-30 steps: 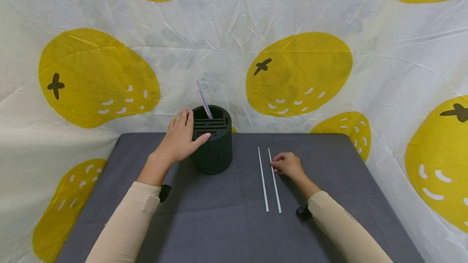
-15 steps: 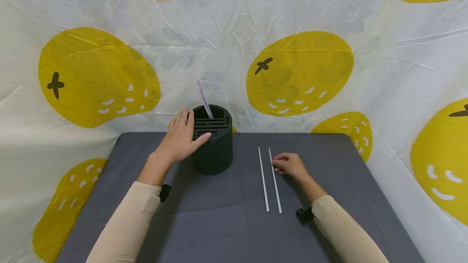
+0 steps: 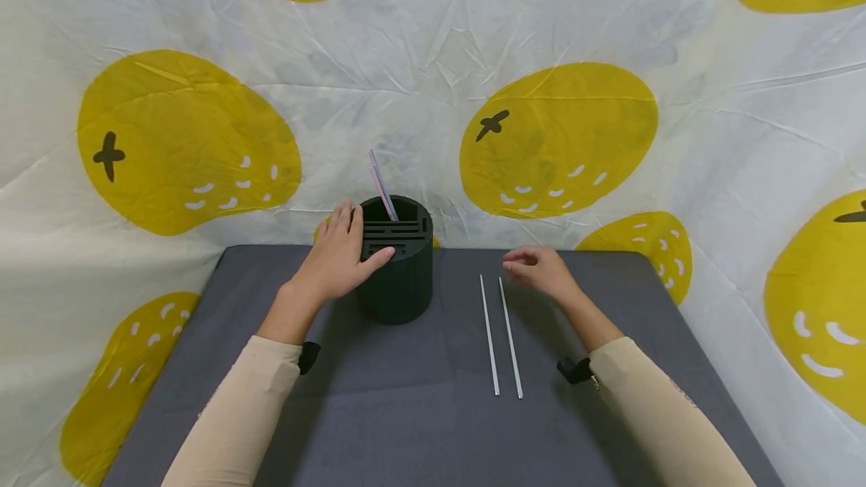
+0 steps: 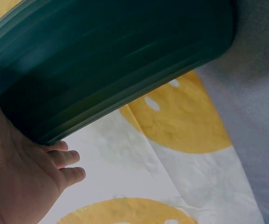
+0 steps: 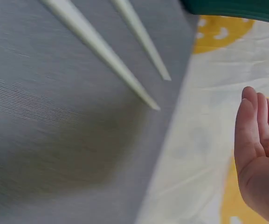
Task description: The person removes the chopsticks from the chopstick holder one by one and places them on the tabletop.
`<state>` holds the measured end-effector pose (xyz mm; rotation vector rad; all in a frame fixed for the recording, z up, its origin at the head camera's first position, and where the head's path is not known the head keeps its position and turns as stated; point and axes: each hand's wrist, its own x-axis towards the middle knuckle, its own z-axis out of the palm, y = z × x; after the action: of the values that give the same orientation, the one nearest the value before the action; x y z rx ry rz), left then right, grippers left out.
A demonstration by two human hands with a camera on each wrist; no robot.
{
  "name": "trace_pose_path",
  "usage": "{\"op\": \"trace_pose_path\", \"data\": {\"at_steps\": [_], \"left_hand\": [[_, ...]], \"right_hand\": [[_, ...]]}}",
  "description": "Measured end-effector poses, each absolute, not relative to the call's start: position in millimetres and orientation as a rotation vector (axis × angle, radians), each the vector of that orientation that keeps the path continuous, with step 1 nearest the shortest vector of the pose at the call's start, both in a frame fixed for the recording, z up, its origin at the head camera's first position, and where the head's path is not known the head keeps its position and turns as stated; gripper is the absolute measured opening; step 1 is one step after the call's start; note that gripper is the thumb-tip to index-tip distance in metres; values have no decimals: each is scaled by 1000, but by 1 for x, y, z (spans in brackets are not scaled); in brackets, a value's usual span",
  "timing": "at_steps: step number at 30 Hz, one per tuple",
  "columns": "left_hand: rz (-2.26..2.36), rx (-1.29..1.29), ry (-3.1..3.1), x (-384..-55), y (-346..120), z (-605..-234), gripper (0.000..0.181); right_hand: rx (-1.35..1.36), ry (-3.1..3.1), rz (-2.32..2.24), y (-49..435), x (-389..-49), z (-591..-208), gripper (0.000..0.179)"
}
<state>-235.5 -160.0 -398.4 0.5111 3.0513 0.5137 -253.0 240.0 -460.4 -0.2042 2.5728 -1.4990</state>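
A round dark green utensil holder [image 3: 395, 288], with slots in the front of its top, stands upright on the table. My left hand [image 3: 331, 254] rests against its left side with fingers straight, the thumb lying over the front rim. In the left wrist view the palm [image 4: 20, 172] is up against the holder's ribbed wall [image 4: 111, 60]. Two thin whitish chopsticks [image 3: 490, 337] [image 3: 510, 337] lie side by side on the cloth. Over the far end of the right one hovers my right hand [image 3: 541, 270], fingers loosely bent and holding nothing; the right wrist view shows it [image 5: 265, 154] apart from them.
Two thin pinkish and bluish sticks [image 3: 383, 185] lean in the holder's rear opening. Grey cloth covers the table [image 3: 406, 412]. A white curtain [image 3: 433, 36] printed with yellow fruit hangs right behind the table's far edge.
My right hand has let go of the right chopstick and moved up and away toward the far table edge. The chopsticks lie where they were. My left hand stays on the holder.
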Motion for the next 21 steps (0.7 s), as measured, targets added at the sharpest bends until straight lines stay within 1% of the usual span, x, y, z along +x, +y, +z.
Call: {"op": "trace_pose_path", "data": {"at_steps": [6,11,17,21], "left_hand": [[502,519,3052,-236,-160,-399,110],[488,521,3059,-237,-160,-401,110],[493,527,3063,-238,-160,-401,110],[495,522,3062,-238,-161,-401,110]], "right_hand": [[-298,2591,-1486,232,-269,-420,41],[-373,2592,-1532,214,-278,-391,39],[-525,2607,-1521,185,-286,-366,41],[-637,2599,-1535,162,-295,-357,38]]}}
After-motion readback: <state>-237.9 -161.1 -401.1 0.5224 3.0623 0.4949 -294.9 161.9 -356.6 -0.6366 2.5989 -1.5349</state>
